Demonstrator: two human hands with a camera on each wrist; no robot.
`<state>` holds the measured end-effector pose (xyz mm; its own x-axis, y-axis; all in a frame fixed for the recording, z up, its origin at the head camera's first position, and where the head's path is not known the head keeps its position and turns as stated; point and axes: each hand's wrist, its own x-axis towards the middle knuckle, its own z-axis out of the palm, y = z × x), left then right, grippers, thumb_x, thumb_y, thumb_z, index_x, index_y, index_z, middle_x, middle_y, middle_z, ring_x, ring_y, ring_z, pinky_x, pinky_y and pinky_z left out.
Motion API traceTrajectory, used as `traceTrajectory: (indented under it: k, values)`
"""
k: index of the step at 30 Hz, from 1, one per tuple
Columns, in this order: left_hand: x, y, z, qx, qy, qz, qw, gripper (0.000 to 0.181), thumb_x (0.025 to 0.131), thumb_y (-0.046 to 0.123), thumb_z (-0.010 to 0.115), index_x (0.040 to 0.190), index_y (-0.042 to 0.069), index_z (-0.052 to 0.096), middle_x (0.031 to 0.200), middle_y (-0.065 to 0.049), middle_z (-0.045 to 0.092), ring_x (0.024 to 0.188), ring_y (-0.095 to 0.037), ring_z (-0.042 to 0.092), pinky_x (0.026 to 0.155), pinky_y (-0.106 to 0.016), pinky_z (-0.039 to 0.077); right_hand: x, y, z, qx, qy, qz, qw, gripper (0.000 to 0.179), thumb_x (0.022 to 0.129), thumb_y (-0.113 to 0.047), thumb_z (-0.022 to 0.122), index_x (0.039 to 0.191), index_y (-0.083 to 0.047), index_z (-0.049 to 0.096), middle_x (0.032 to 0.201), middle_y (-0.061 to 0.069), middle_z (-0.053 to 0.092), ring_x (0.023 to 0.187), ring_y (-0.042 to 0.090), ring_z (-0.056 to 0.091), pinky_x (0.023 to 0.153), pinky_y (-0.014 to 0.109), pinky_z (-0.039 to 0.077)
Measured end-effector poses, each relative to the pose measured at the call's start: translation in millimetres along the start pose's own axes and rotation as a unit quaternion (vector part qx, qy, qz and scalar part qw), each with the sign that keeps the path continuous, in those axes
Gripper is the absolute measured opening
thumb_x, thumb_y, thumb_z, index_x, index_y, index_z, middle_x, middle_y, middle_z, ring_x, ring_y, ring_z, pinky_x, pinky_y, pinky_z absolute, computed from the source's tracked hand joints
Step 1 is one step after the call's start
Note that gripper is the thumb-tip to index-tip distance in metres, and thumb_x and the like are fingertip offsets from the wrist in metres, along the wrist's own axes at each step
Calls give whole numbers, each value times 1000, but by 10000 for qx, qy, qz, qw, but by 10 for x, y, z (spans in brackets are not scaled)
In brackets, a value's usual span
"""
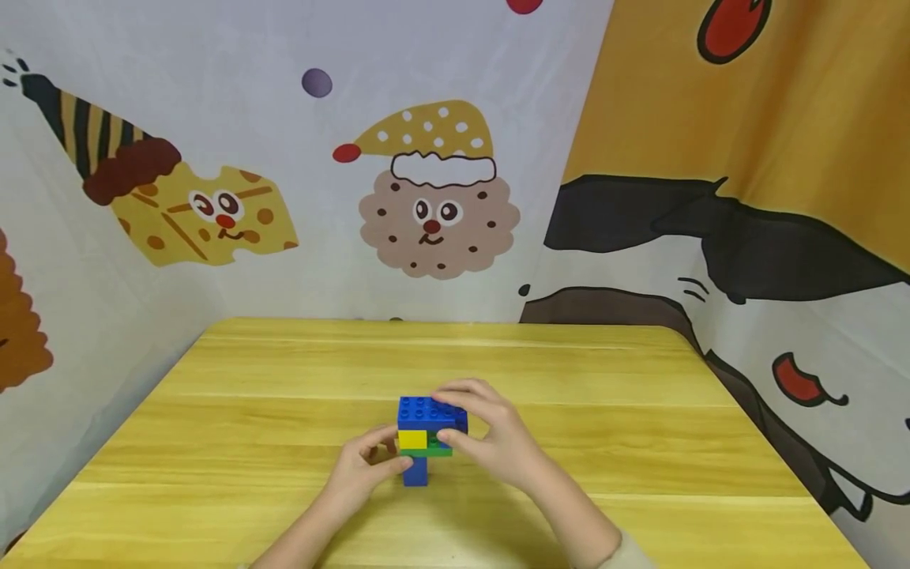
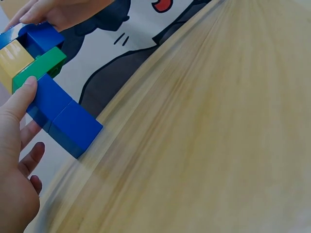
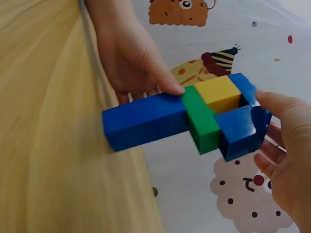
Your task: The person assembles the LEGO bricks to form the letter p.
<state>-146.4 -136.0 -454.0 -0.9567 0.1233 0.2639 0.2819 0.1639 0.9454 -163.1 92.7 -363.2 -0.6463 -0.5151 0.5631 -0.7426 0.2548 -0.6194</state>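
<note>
A small toy-brick structure stands upright on the table, with a blue column (image 1: 415,472) at its foot. In the left wrist view that column shows as two stacked blue bricks (image 2: 73,116). On it sits a flat green brick (image 1: 437,453), bearing a yellow brick (image 1: 412,439) on the left. A long studded blue brick (image 1: 418,411) lies across the top. My left hand (image 1: 359,466) pinches the structure where the column meets the green brick. With thumb and fingers, my right hand (image 1: 498,435) grips the top's right end, where another blue brick (image 3: 238,133) shows.
The structure stands on the near part of a wood-grain table (image 1: 249,419). Behind and beside the table hangs a cloth (image 1: 320,237) printed with cartoon figures. My right sleeve (image 1: 626,553) shows at the lower edge of the head view.
</note>
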Motion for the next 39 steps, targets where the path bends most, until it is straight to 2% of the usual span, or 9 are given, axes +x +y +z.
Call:
traceTrajectory:
  k: [4,8,17,23,27,31,35,39]
  values:
    - [-5,17,4,-4,89,-144,9999,36,78,13,79,113,12,70,87,-3,62,85,-24,50,71,-29,35,-67,57,-12,91,222,-99,9997,44,84,-8,73,126,-11,61,127,4,56,118,22,51,96,41,44]
    - [-16,35,8,36,148,-183,9997,36,77,11,80,111,11,70,88,-2,61,86,-22,51,75,-32,35,-134,101,-31,92,353,-218,9991,46,83,-7,74,126,-9,61,127,6,56,117,24,52,94,39,45]
    - [-44,51,8,94,106,-329,9994,42,77,8,79,116,8,66,94,-1,61,95,-25,53,84,-34,37,-291,215,-57,68,298,-81,9995,49,83,-7,74,129,-11,59,127,3,57,116,23,54,92,39,46]
    - [-64,53,1,214,15,-375,9991,46,76,9,80,119,9,63,97,-2,60,97,-26,52,84,-31,39,-321,272,-38,2,340,-331,9989,51,81,-4,74,130,-7,57,124,7,59,110,24,57,85,37,50]
    - [-64,34,-4,214,-39,-375,9991,45,77,10,79,119,11,63,97,-2,60,96,-26,52,84,-32,38,-305,233,-21,14,407,-536,9977,51,78,5,74,126,0,58,119,13,60,102,25,59,81,34,51]
    - [-64,34,2,169,15,-363,9992,44,77,9,79,118,13,64,96,-2,60,96,-25,51,86,-36,36,-252,66,-50,59,484,-680,9965,49,75,13,72,122,5,59,113,16,61,98,25,60,78,32,52]
    - [-58,50,18,111,124,-283,9995,42,78,8,78,117,13,65,95,-1,60,95,-24,51,86,-37,35,-197,-44,-90,147,504,-562,9970,49,76,15,71,122,5,58,111,15,62,95,26,59,78,35,51]
    - [-40,82,42,79,264,-135,9995,42,80,7,77,119,12,64,96,1,62,91,-23,51,80,-33,36,-151,-18,-104,369,521,-96,9979,46,79,13,69,123,6,58,109,13,62,91,30,58,79,43,51]
